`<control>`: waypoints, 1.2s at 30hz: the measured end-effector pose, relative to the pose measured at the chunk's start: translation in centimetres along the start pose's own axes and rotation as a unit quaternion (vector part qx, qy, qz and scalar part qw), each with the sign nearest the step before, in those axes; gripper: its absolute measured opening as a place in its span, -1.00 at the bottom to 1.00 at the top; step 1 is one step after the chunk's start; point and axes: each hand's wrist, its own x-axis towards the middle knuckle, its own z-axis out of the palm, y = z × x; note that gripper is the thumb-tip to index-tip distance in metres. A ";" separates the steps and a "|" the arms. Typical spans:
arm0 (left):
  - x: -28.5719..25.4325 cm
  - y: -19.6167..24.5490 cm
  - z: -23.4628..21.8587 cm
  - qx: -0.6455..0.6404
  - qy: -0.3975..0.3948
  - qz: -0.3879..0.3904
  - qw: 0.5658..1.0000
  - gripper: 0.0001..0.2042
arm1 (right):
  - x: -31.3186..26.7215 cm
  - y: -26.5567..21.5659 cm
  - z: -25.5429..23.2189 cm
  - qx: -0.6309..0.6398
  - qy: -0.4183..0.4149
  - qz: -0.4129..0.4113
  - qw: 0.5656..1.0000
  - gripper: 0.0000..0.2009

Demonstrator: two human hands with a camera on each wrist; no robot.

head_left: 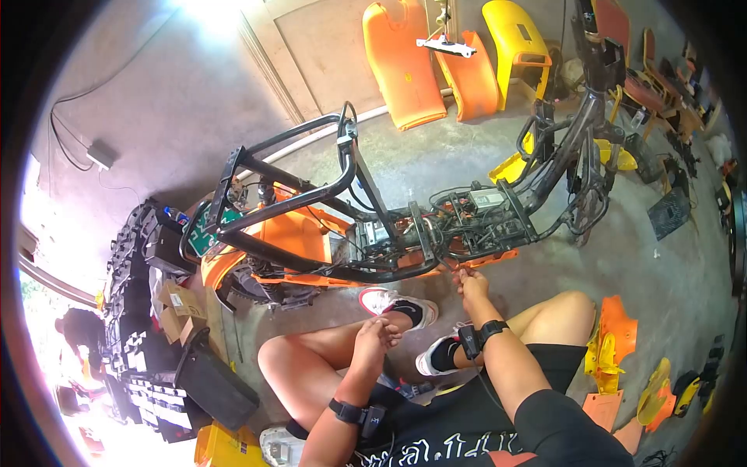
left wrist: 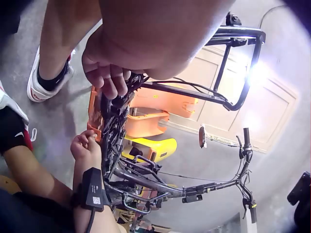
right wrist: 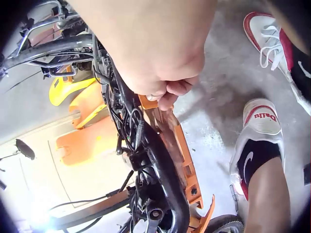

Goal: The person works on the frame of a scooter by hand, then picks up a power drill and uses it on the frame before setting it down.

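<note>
A bare black vehicle frame [head_left: 303,268] with exposed wiring [right wrist: 138,128] stands in front of the person. Along its near lower side runs an orange side panel [head_left: 498,259] [right wrist: 182,150]. The right hand [head_left: 472,289] [left wrist: 86,145] [right wrist: 170,80] is at this panel's edge, its curled fingers pinching there; the exact contact is partly hidden. In the head view the left hand [head_left: 377,335] hovers above a white and red shoe, its fingers loosely bent and nothing visible in them. The left wrist view shows those fingers [left wrist: 109,80] hanging, with the frame behind them.
Orange panels [head_left: 405,70] and a yellow panel [head_left: 517,47] lean against the far wall. At left are a black bin [head_left: 218,381], a cardboard box [head_left: 183,311] and stacked black parts. More orange and yellow pieces [head_left: 615,342] lie on the floor at right.
</note>
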 end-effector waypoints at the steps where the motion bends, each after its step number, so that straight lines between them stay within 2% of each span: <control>1: -0.1 0.1 0.1 0.004 0.002 0.001 1.000 -0.85 | 0.2 -0.1 0.0 -0.015 -0.007 0.002 1.000 -0.91; 5: -0.1 -0.1 0.1 0.001 0.011 -0.004 1.000 -0.85 | 0.6 -0.5 -0.1 0.022 -0.030 0.039 0.999 -0.91; 7: -0.1 0.1 0.3 0.002 0.002 0.005 1.000 -0.85 | 0.9 -0.2 -0.1 0.105 -0.045 0.077 0.990 -0.91; 8: -0.2 -0.1 0.1 0.000 0.004 0.005 1.000 -0.85 | 1.5 0.4 -0.5 0.103 -0.046 0.079 0.990 -0.91; 10: 0.2 -0.1 -0.1 0.005 0.004 -0.002 1.000 -0.84 | 3.4 1.1 -1.1 0.189 -0.117 0.150 0.964 -0.89; 14: 0.2 0.0 -0.2 0.000 0.000 -0.007 1.000 -0.85 | 3.2 -0.1 -1.6 0.217 -0.130 0.212 0.944 -0.86; 19: 0.4 0.0 0.0 -0.008 0.005 -0.003 1.000 -0.84 | 3.0 -0.5 -1.7 0.213 -0.184 0.221 0.934 -0.78; 21: 0.5 0.1 -0.1 -0.001 0.000 0.000 1.000 -0.84 | 2.5 -0.6 -1.8 0.239 -0.218 0.234 0.917 -0.78; 24: 0.3 0.3 0.0 -0.003 0.010 -0.003 1.000 -0.83 | 0.8 -1.2 -1.0 0.190 -0.169 0.243 0.936 -0.74; 26: 0.3 0.1 -0.4 -0.001 0.005 -0.012 1.000 -0.83 | 0.7 -0.5 -1.1 0.191 -0.155 0.217 0.945 -0.73; 29: -0.1 0.2 -0.5 -0.015 -0.008 -0.002 1.000 -0.84 | 2.2 0.4 -0.5 0.204 -0.089 0.172 0.960 -0.77; 36: -0.2 0.4 -0.9 -0.007 0.020 -0.002 1.000 -0.82 | 2.2 -0.1 0.2 0.275 -0.135 0.221 0.926 -0.79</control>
